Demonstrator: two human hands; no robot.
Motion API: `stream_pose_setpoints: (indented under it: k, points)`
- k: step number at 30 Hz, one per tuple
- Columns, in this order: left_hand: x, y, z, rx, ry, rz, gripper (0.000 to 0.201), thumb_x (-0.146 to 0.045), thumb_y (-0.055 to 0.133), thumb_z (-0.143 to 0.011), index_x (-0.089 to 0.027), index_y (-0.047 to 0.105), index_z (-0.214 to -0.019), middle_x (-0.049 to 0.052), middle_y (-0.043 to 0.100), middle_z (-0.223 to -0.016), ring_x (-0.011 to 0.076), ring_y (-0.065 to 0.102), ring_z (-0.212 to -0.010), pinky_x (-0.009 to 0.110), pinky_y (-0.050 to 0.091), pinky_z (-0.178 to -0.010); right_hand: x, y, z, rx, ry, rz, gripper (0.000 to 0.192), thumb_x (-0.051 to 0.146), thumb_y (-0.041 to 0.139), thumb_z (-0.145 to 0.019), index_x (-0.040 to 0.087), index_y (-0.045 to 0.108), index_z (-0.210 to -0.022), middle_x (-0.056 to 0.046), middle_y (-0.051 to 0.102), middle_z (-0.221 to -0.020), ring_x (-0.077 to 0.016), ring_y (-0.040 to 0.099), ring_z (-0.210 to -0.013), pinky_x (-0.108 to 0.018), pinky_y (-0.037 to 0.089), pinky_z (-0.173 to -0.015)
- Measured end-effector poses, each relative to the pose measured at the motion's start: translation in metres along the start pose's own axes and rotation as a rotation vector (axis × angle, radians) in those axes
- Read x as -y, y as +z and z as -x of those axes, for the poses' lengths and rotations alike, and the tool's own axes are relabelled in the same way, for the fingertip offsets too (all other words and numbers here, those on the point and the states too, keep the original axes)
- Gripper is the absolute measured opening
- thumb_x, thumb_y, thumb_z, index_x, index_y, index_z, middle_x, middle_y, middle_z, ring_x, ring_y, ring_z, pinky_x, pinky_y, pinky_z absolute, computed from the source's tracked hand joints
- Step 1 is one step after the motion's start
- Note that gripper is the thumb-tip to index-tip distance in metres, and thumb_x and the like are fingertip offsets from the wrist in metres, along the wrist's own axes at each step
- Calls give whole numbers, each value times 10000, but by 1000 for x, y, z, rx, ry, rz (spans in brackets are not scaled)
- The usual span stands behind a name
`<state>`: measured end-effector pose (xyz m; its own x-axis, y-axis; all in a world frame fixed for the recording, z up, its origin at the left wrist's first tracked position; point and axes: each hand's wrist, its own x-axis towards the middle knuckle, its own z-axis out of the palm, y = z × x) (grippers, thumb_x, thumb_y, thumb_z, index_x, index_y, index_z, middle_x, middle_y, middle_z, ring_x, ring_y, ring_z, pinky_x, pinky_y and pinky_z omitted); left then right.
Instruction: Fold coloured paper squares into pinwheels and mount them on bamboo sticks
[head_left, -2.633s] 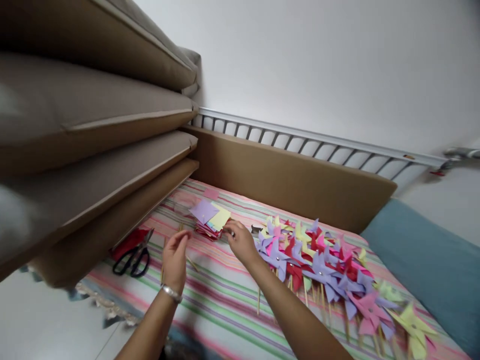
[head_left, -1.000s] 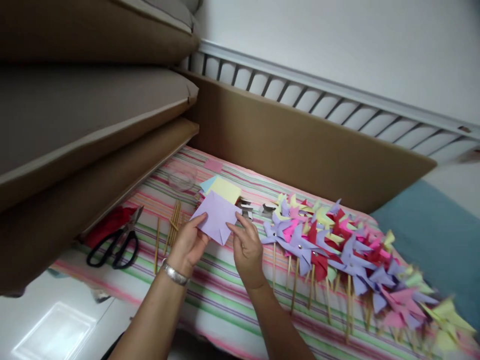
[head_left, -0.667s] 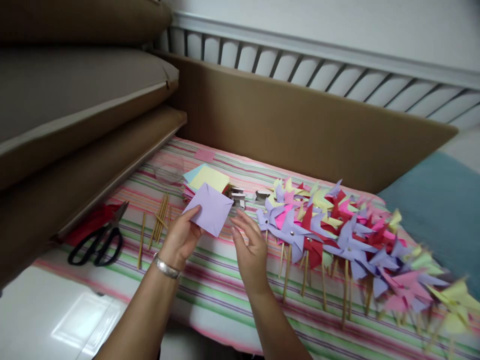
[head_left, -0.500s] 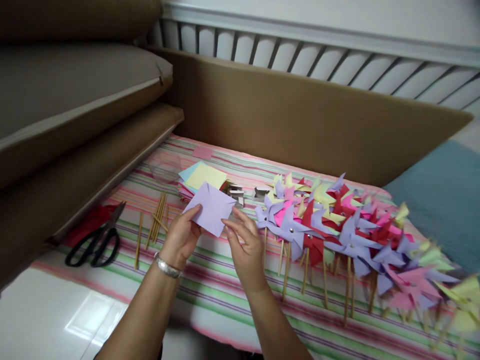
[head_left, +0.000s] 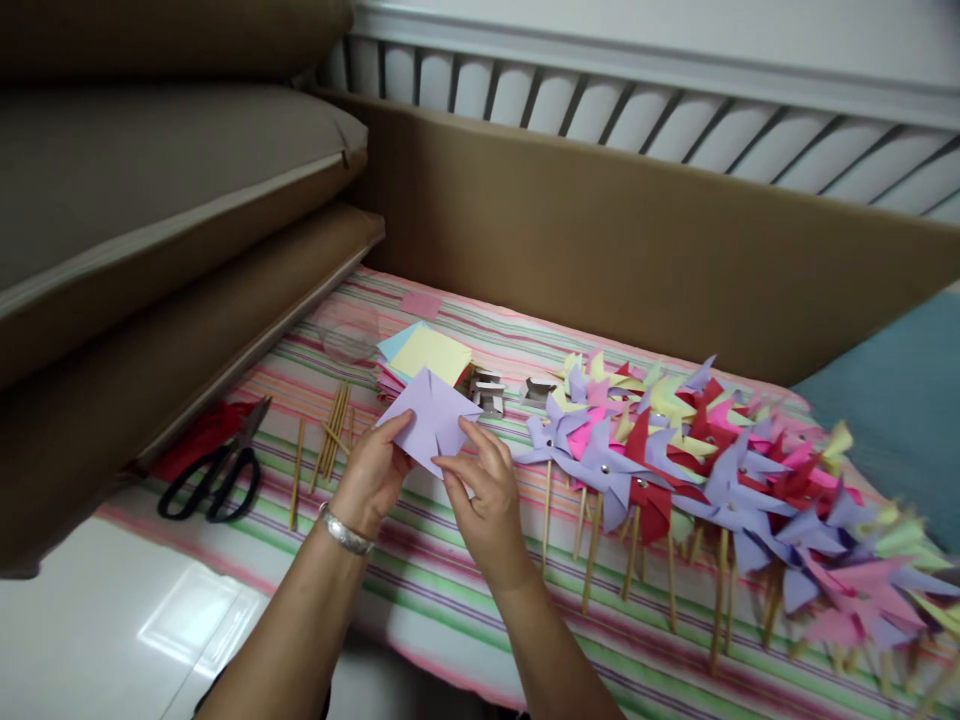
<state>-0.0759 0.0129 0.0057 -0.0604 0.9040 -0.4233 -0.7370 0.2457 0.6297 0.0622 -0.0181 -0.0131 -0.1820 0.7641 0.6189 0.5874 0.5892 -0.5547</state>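
Note:
A square of lilac paper [head_left: 427, 415], with slits running in from its corners, is held up above the striped cloth. My left hand [head_left: 379, 470] grips its left side, thumb on top and fingers beneath; a silver bracelet circles that wrist. At the lower right edge, my right hand [head_left: 480, 485] has the paper between its fingers, and a corner there looks slightly lifted. Just behind the paper lies a stack of coloured paper squares [head_left: 431, 352], pale yellow on top. Thin wooden sticks [head_left: 330, 430] rest left of my hands.
Black-handled scissors [head_left: 217, 470] lie at the left beside red material [head_left: 199, 435]. Many finished paper pinwheels [head_left: 611, 465] on sticks cover the right side. Small open boxes [head_left: 489, 392] stand behind the paper. Brown cushions [head_left: 247, 270] and a brown panel [head_left: 600, 210] border the striped cloth [head_left: 420, 600].
The view has shifted, moving the surroundings slightly right. My right fingers have moved inward over the lilac paper's right side, and its lower right corner looks more raised. My left hand keeps its hold.

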Motion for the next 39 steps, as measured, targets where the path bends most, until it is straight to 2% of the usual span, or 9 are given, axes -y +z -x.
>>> stream_pose_setpoints:
  k: [7, 13, 16, 18, 20, 24, 26, 34, 39]
  points:
    - [4, 2, 5, 48, 94, -94, 263, -204, 730, -611, -101, 692, -850, 72, 715, -728, 174, 635, -619, 262, 479, -574, 1, 1, 1, 14, 77, -24, 150, 179, 571, -809, 260, 691, -848, -61, 512, -1296, -256, 393, -1242, -472, 414, -953]
    - [13, 5, 8, 86, 143, -223, 276, -252, 743, -598, -98, 709, -825, 73, 713, -723, 145, 609, -612, 241, 467, -585, 0, -6, -3, -36, 232, -40, 84, 225, 608, -788, 251, 686, -776, -50, 489, -1338, -276, 297, -1324, -551, 268, -1049]
    - [18, 7, 9, 78, 140, -228, 305, -266, 757, -579, -99, 712, -829, 74, 707, -715, 156, 607, -612, 256, 468, -574, -3, -7, -4, -69, 310, -90, 65, 247, 621, -767, 252, 682, -744, -53, 500, -1330, -301, 300, -1319, -568, 353, -979]
    - [21, 9, 9, 77, 138, -225, 300, -275, 760, -577, -105, 712, -819, 69, 703, -713, 157, 608, -618, 259, 468, -572, -6, -7, -5, -84, 369, -133, 67, 252, 618, -760, 246, 678, -731, -60, 501, -1329, -311, 302, -1315, -527, 446, -886]
    - [23, 11, 10, 79, 131, -223, 281, -281, 760, -580, -115, 711, -800, 62, 702, -708, 156, 610, -623, 260, 469, -577, -8, -7, -6, -91, 414, -145, 69, 246, 619, -753, 237, 672, -710, -62, 494, -1336, -309, 296, -1318, -495, 463, -867]
    - [28, 14, 11, 77, 122, -210, 253, -274, 763, -580, -125, 708, -776, 40, 690, -668, 151, 607, -613, 270, 474, -600, -10, -7, -8, -107, 442, -94, 63, 220, 643, -732, 226, 658, -670, -59, 503, -1329, -284, 322, -1305, -512, 296, -1034]
    - [30, 16, 12, 78, 117, -191, 233, -263, 764, -580, -129, 702, -761, 32, 689, -671, 144, 607, -611, 268, 474, -605, -11, -7, -9, -108, 459, -87, 58, 221, 646, -729, 218, 655, -671, -71, 501, -1329, -278, 328, -1303, -501, 254, -1060]
    - [35, 18, 14, 133, 157, -211, 288, -175, 782, -543, -136, 699, -816, 39, 713, -774, 138, 619, -673, 249, 461, -659, -13, -5, -10, -135, 493, -117, 77, 202, 608, -729, 213, 639, -660, -89, 505, -1323, -257, 350, -1296, -469, 259, -1060]
    - [38, 13, 8, 70, 224, -275, 298, -175, 770, -543, -125, 689, -826, 47, 713, -782, 157, 624, -698, 279, 462, -709, -13, -4, -10, -124, 524, -145, 53, 226, 631, -708, 212, 647, -660, -87, 549, -1268, -274, 412, -1251, -458, 302, -1039]
